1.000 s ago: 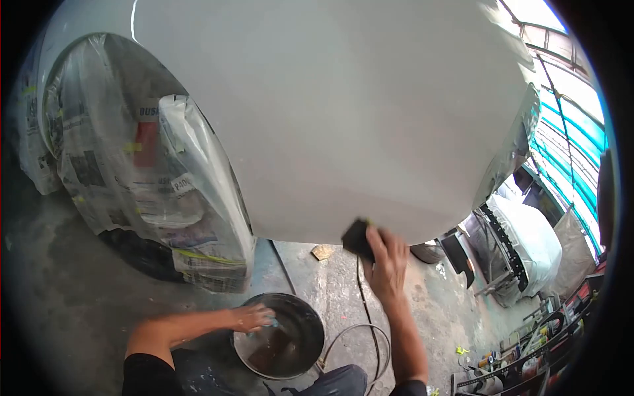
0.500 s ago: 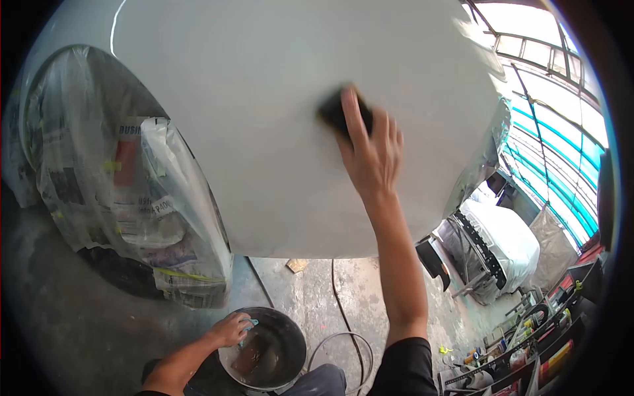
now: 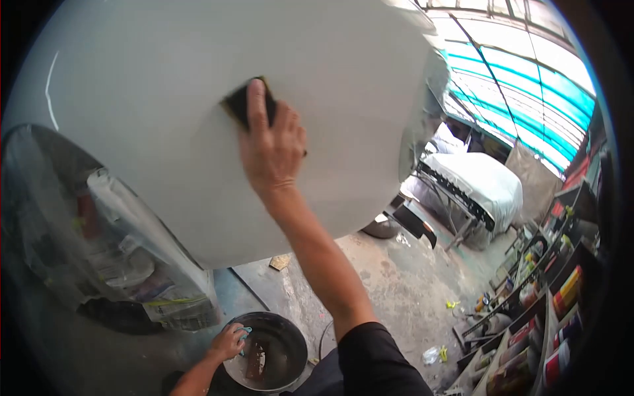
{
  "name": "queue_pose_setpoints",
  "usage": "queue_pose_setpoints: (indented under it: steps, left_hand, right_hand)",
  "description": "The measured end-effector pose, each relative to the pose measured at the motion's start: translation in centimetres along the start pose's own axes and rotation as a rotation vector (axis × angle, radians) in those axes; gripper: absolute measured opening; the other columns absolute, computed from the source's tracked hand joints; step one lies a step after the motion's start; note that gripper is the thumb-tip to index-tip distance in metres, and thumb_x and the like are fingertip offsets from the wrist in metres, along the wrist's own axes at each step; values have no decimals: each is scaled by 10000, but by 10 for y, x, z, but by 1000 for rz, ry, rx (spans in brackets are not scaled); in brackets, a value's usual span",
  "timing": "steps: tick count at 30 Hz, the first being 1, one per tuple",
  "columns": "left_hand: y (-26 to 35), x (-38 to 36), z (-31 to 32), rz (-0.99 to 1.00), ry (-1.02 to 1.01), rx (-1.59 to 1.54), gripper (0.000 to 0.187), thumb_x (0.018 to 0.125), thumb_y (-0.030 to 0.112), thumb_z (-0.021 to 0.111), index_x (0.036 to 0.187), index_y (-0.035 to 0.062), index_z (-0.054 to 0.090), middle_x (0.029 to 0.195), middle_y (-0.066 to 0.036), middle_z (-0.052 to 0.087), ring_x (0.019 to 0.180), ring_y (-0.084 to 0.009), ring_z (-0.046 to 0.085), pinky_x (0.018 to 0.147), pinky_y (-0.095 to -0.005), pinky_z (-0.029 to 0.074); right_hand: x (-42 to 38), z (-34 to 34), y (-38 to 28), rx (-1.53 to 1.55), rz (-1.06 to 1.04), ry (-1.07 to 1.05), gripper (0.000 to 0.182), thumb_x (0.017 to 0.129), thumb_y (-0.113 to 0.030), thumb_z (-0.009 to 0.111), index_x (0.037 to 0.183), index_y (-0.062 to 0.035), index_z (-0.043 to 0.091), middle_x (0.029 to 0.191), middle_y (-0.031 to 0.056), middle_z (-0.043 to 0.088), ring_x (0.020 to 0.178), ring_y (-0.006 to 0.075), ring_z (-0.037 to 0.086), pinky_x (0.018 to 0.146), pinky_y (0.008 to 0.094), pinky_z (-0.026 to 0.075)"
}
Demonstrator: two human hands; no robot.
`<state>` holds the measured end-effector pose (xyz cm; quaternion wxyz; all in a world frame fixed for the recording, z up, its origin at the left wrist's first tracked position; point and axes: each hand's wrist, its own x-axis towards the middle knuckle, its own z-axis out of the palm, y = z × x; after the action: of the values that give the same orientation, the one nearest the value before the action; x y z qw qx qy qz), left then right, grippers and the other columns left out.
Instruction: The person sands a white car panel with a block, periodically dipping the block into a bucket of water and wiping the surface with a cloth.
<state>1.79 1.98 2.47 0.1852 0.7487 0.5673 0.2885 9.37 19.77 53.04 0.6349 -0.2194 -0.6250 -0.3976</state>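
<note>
My right hand (image 3: pixel 272 148) presses a dark block (image 3: pixel 246 105) against the large pale grey car panel (image 3: pixel 317 132), its index finger stretched along the block and the other fingers bent round it. Below, at the left rim of a black basin (image 3: pixel 300 350), my left hand (image 3: pixel 228 342) grips a small teal thing (image 3: pixel 245 332), perhaps a cloth. Water and a reddish-brown piece (image 3: pixel 254 363) show inside the basin.
Plastic and newspaper (image 3: pixel 132 257) cover the wheel at the left. A yellowish piece (image 3: pixel 280 263) lies on the concrete floor. At the right stand a covered car part on a stand (image 3: pixel 472 181) and shelves with cans and bottles (image 3: pixel 528 343).
The view has turned to the right. My right hand and the block have shifted over the panel, with the block still held. My left hand stays at the basin with the teal thing.
</note>
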Motion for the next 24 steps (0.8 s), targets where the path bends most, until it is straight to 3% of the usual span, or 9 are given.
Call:
queue_pose_setpoints:
  steps: [3, 5, 7, 11, 14, 16, 20, 22, 24]
  left_hand:
    - [1, -2, 0, 8, 10, 26, 328, 904, 234, 700, 1214, 130, 713, 1370, -106, 597, 1250, -356, 595, 1063, -467, 512]
    - [-3, -1, 0, 30, 10, 22, 330, 897, 224, 707, 1212, 127, 714, 1371, -106, 599, 1246, -360, 600, 1054, -465, 519]
    - [0, 3, -3, 34, 6, 15, 322, 891, 203, 709, 1202, 121, 718, 1376, -102, 603, 1234, -354, 610, 1035, -458, 532]
    - [4, 0, -4, 39, 54, -25, 315, 884, 196, 704, 1189, 116, 722, 1378, -105, 609, 1223, -346, 620, 1023, -457, 538]
    - [0, 0, -3, 36, 54, -11, 308, 879, 185, 700, 1178, 112, 723, 1372, -109, 616, 1215, -349, 625, 1017, -458, 539]
    - [2, 0, -3, 35, 46, 10, 301, 875, 174, 699, 1168, 109, 724, 1366, -112, 620, 1212, -356, 627, 1015, -461, 538]
    - [-2, 1, -6, 31, 53, -51, 289, 858, 156, 708, 1142, 103, 722, 1361, -127, 626, 1212, -367, 629, 1011, -467, 535]
    - [6, 5, -10, -25, 20, -84, 299, 840, 152, 713, 1135, 101, 720, 1348, -148, 632, 1201, -387, 634, 1005, -478, 533]
    - [2, 3, -6, 14, 36, -82, 294, 836, 139, 714, 1127, 97, 722, 1336, -157, 637, 1198, -391, 635, 1006, -477, 531]
  right_hand:
    - [-29, -2, 52, -45, -137, -9, 763, 831, -114, 780, 1544, -201, 524, 1117, 131, 661, 981, 318, 663, 774, 446, 543]
    - [-52, -15, 128, -37, -39, 68, 766, 844, -157, 809, 1553, -174, 518, 1149, 140, 666, 989, 318, 669, 810, 457, 557]
    - [-58, -38, 173, -23, 99, 52, 750, 905, -167, 792, 1566, -55, 454, 1203, 187, 677, 1060, 383, 644, 917, 489, 547]
    - [-50, -25, 139, 2, 554, 178, 742, 936, -176, 756, 1583, -50, 416, 1195, 220, 638, 1048, 402, 647, 894, 498, 533]
    - [-56, -17, 60, -87, 289, 41, 783, 892, -177, 798, 1587, -103, 446, 1225, 233, 625, 1048, 388, 655, 879, 472, 545]
    - [-61, -29, 73, 6, 249, -100, 773, 902, -182, 794, 1576, -76, 430, 1228, 245, 623, 1067, 413, 657, 911, 496, 543]
    - [-56, -46, 175, 33, 748, 132, 717, 947, -181, 744, 1560, -66, 391, 1196, 262, 618, 1090, 466, 647, 923, 520, 548]
    - [-47, -33, 181, 18, 911, 193, 743, 947, -198, 750, 1572, -68, 368, 1187, 253, 615, 1100, 469, 646, 925, 532, 547]
    - [-57, -24, 136, -43, 813, 164, 756, 938, -201, 759, 1573, -80, 369, 1190, 255, 613, 1103, 476, 644, 924, 541, 546]
